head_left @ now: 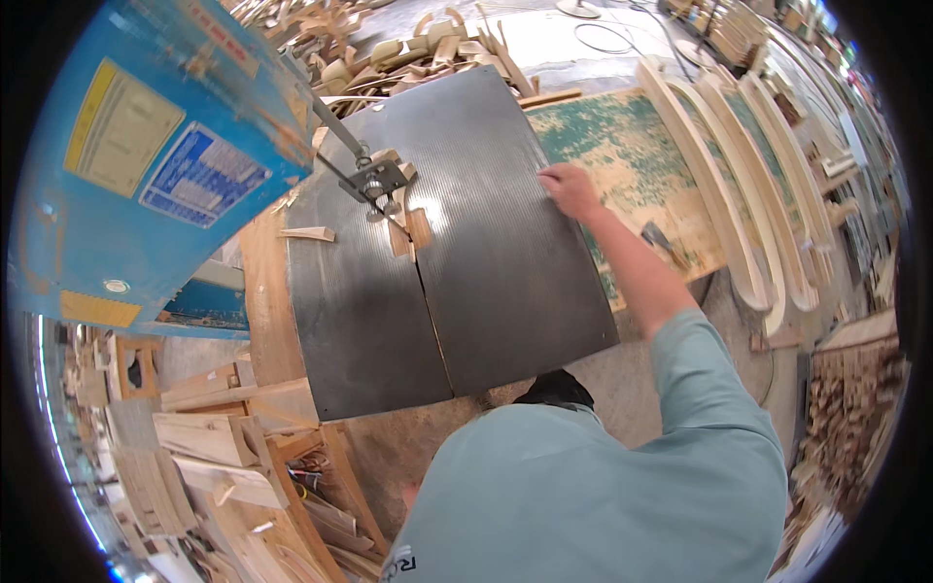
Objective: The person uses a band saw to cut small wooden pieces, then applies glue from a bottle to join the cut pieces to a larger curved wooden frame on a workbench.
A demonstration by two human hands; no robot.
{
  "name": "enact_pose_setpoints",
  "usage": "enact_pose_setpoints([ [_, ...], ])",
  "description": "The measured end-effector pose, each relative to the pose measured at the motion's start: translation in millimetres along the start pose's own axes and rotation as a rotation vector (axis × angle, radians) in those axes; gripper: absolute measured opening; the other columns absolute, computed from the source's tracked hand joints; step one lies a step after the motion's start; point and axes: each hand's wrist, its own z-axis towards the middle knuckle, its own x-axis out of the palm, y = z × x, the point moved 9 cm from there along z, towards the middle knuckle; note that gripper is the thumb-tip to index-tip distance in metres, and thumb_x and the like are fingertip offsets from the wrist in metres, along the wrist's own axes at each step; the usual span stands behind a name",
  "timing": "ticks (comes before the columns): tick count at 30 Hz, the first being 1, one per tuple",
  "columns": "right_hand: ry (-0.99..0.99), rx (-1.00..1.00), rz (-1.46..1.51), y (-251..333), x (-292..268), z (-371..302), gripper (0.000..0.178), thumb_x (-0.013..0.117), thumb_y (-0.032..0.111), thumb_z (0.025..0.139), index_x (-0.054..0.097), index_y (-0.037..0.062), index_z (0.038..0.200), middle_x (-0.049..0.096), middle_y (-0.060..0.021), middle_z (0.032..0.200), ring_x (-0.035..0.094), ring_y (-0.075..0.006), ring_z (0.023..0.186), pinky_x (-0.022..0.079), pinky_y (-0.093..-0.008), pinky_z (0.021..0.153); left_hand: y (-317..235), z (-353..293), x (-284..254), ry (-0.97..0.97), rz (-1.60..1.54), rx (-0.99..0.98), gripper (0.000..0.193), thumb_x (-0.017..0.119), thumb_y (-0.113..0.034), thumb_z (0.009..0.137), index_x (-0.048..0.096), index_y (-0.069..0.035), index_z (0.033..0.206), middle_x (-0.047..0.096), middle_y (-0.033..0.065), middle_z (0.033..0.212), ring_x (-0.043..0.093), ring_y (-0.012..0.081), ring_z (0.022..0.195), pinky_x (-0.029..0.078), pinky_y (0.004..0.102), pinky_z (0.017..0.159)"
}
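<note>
My right hand point(571, 190) is at the right edge of the bandsaw's dark ribbed metal table point(496, 272), with its arm stretched forward. Its fingers are curled together; whatever they may hold is too small or hidden to make out. Of my left hand point(410, 495) only a sliver of skin shows beside my shirt, its fingers hidden. The blade guide point(377, 183) stands over a wooden insert point(419, 227), from which a slot runs toward me. On the table's left side lies a small wooden offcut point(311, 233), apart from both hands.
The saw's blue housing point(185, 146) fills the upper left. Right of the table, a worn green board point(622, 160) carries several long curved wooden pieces point(714, 185) and a dark-headed tool point(663, 239). Scrap wood point(408, 63) is heaped behind; cut boards point(209, 439) are stacked at lower left.
</note>
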Motion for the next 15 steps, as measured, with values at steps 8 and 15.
enact_pose_setpoints([
  [8, 0.350, -0.061, 0.078, 50, 197, 122, 0.028, 0.070, 0.025, 0.086, 0.074, 0.0112, 0.109, 0.072, -0.0120, 0.106, 0.066, -0.0304, 0.102, 0.052, -0.0407, 0.091, -55, -109, 62, 0.039, -0.252, -0.356, 0.033, 0.053, -0.031, 0.093, 0.067, 0.000, 0.089, 0.066, 0.0204, 0.081, 0.063, 0.0317, 0.070, 0.047, 0.0457, 0.063],
  [15, 0.379, -0.254, 0.061, 93, 259, 140, 0.024, 0.069, 0.028, 0.086, 0.076, 0.0181, 0.107, 0.070, -0.0087, 0.109, 0.064, -0.0298, 0.104, 0.051, -0.0415, 0.094, -106, -146, 71, -0.026, -0.407, -0.417, 0.034, 0.053, -0.032, 0.091, 0.068, -0.001, 0.088, 0.067, 0.0216, 0.083, 0.064, 0.0344, 0.074, 0.048, 0.0476, 0.066],
])
